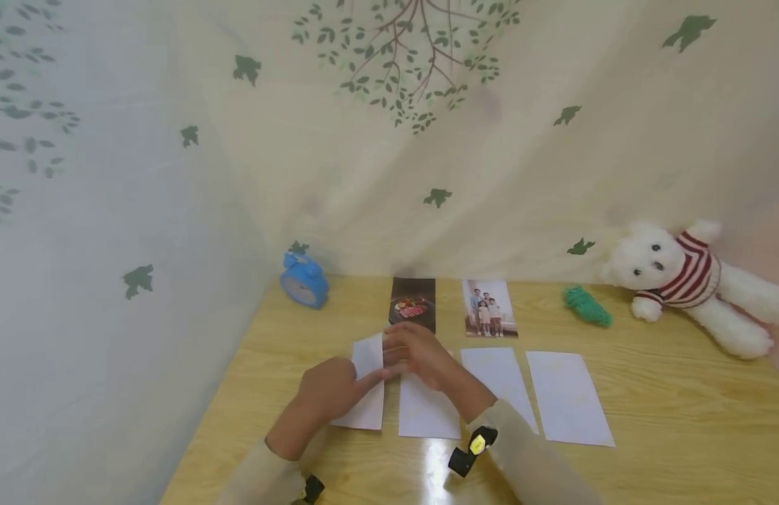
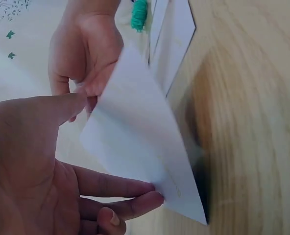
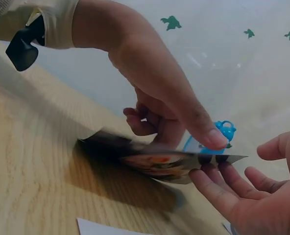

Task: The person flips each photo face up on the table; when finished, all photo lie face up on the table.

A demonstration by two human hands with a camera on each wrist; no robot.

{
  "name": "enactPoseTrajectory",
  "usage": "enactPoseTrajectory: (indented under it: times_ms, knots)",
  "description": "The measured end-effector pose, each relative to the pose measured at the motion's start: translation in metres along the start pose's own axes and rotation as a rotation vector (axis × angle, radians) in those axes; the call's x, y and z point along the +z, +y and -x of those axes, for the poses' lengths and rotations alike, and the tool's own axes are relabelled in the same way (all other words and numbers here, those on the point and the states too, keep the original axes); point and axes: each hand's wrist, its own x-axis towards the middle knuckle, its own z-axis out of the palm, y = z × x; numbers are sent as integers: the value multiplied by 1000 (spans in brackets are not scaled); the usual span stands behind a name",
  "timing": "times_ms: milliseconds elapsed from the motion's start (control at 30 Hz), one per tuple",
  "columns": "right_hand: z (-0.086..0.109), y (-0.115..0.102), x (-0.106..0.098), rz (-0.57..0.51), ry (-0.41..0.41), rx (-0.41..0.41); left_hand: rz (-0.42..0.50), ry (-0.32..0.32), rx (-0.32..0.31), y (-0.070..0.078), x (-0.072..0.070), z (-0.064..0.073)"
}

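Note:
My left hand (image 1: pixel 331 391) holds a photo card (image 1: pixel 368 359) tilted up off the table, its white back turned toward me. In the right wrist view, the card's dark underside shows a picture of food (image 3: pixel 157 164). The left thumb (image 3: pixel 216 138) lies along the card's upper side, near one end. The fingers of my right hand (image 3: pixel 257 203) touch that end from beneath, while its thumb stands apart from the card. In the left wrist view, two left fingertips (image 2: pixel 152 192) meet the white back (image 2: pixel 135 117).
To the right lie white-backed cards (image 1: pixel 427 410), (image 1: pixel 500 382), (image 1: pixel 571 396) in a row. Behind are a meat photo (image 1: pixel 415 294) and a family photo (image 1: pixel 490 308). A blue alarm clock (image 1: pixel 305 284), green yarn bundle (image 1: pixel 587 305) and white teddy bear (image 1: pixel 686 277) stand or lie near the curtain.

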Motion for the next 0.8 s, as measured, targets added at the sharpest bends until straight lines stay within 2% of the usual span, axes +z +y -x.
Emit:
enactPoseTrajectory:
  times_ms: [100,200,333,433,533,667,800]
  knots:
    - [3,2,1,-56,-3,-27,69,-23,-2,2,-2,-3]
    - [4,3,2,-78,-26,-54,214,-62,34,-2,-9,-6]
    - [8,2,3,-45,-62,-73,432,-111,106,-13,-22,-10]
    - [11,2,3,13,-72,-86,520,-118,110,-21,-31,-12]
    - [13,4,1,66,-86,-108,552,-102,80,-29,-34,-14]
    - [12,11,1,116,-111,-94,533,-80,20,-43,-25,-18]
    - [11,16,3,199,-115,-27,407,-58,-75,-57,-7,-22]
